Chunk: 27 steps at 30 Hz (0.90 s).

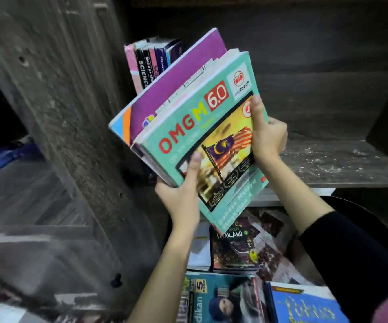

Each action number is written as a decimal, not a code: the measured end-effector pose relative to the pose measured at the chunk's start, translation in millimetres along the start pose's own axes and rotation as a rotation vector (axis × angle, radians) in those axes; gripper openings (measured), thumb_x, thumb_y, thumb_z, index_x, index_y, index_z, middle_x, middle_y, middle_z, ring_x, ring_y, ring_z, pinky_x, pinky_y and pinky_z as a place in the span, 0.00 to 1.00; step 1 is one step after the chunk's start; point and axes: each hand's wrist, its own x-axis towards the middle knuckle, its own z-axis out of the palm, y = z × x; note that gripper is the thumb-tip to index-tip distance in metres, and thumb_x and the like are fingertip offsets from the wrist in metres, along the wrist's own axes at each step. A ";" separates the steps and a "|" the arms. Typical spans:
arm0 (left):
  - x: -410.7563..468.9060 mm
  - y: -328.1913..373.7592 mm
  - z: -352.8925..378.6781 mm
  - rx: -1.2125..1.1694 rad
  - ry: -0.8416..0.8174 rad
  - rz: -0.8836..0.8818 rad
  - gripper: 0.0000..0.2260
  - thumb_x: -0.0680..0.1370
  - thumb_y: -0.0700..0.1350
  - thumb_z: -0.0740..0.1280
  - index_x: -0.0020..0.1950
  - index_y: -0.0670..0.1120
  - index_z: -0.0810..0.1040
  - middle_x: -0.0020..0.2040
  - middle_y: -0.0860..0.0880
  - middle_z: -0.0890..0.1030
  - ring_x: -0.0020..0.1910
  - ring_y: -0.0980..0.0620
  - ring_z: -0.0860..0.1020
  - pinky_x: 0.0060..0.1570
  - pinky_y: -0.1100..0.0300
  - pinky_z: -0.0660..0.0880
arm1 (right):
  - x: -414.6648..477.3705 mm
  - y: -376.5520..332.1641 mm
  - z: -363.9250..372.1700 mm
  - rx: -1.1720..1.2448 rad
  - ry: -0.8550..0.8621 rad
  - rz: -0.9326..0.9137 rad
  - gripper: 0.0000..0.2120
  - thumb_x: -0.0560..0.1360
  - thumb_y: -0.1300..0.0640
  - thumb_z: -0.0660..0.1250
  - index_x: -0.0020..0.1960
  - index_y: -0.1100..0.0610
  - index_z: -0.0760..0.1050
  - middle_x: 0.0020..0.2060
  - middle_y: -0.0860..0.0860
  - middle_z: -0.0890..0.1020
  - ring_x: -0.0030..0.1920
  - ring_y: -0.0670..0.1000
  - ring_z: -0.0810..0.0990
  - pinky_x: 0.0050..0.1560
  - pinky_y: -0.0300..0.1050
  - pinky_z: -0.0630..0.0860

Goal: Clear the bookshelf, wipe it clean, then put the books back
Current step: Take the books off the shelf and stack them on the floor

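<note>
Both my hands hold a tilted stack of books in front of the dark wooden bookshelf (342,159). On top is a teal book (188,127) with "OMGM 6.0" on its cover, and behind it a purple book (176,85). My left hand (183,194) grips the stack's lower edge, thumb on the cover. My right hand (267,134) grips its right edge, thumb on the cover as well. Several books (151,61) stand upright at the shelf's back left, one spine reading "SCIENCE".
The shelf board to the right is dusty. A thick wooden side panel (67,108) rises on the left. Below lie several books on the floor: a "THAILAND" book (232,245), a teal magazine (221,299) and a blue book (305,308).
</note>
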 end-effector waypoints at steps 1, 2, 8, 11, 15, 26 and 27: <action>-2.5 3.9 -3.6 -0.043 0.024 -0.039 0.23 0.61 0.47 0.76 0.54 0.47 0.76 0.50 0.55 0.83 0.51 0.59 0.81 0.49 0.65 0.78 | -6.0 -2.3 -8.5 -0.028 0.026 -0.028 0.32 0.58 0.20 0.56 0.26 0.50 0.64 0.25 0.46 0.73 0.28 0.47 0.73 0.41 0.46 0.71; -4.1 7.1 -8.4 -0.092 0.056 -0.063 0.26 0.60 0.48 0.76 0.56 0.48 0.75 0.51 0.54 0.83 0.52 0.56 0.81 0.51 0.61 0.78 | -12.4 -4.3 -17.6 -0.056 0.049 -0.059 0.33 0.56 0.20 0.55 0.25 0.51 0.63 0.23 0.45 0.71 0.26 0.46 0.70 0.40 0.46 0.69; -18.7 4.9 -51.1 -0.068 0.150 -0.053 0.40 0.60 0.43 0.80 0.67 0.43 0.64 0.59 0.44 0.79 0.54 0.53 0.81 0.54 0.53 0.78 | -47.6 -0.2 -61.7 -0.282 0.114 -0.218 0.40 0.55 0.19 0.55 0.27 0.60 0.69 0.20 0.46 0.69 0.25 0.46 0.69 0.37 0.47 0.64; -33.0 -11.4 -75.1 0.012 0.153 -0.152 0.38 0.59 0.42 0.78 0.64 0.45 0.62 0.56 0.45 0.78 0.48 0.58 0.81 0.47 0.64 0.79 | -64.1 5.1 -74.6 -0.391 0.100 -0.300 0.39 0.56 0.20 0.54 0.27 0.58 0.70 0.19 0.45 0.66 0.24 0.42 0.65 0.34 0.47 0.58; -38.5 -35.7 -98.9 0.054 0.099 -0.372 0.45 0.55 0.49 0.81 0.66 0.43 0.63 0.57 0.42 0.80 0.54 0.49 0.81 0.55 0.48 0.78 | -80.0 25.4 -80.4 -0.514 0.067 -0.354 0.44 0.55 0.19 0.50 0.30 0.60 0.78 0.21 0.51 0.74 0.25 0.47 0.65 0.27 0.34 0.57; -40.2 -110.2 -140.1 0.193 0.208 -0.756 0.37 0.59 0.46 0.80 0.63 0.43 0.65 0.52 0.42 0.82 0.48 0.45 0.83 0.51 0.42 0.79 | -87.8 114.9 -53.3 -0.707 -0.085 -0.333 0.46 0.57 0.17 0.45 0.25 0.62 0.71 0.18 0.54 0.71 0.24 0.56 0.74 0.26 0.40 0.56; -39.1 -118.3 -144.5 0.202 0.206 -0.782 0.38 0.59 0.46 0.80 0.63 0.43 0.65 0.52 0.42 0.82 0.48 0.44 0.83 0.50 0.42 0.79 | -87.8 123.6 -50.3 -0.719 -0.098 -0.315 0.46 0.57 0.17 0.46 0.25 0.62 0.72 0.18 0.54 0.72 0.24 0.55 0.74 0.26 0.40 0.57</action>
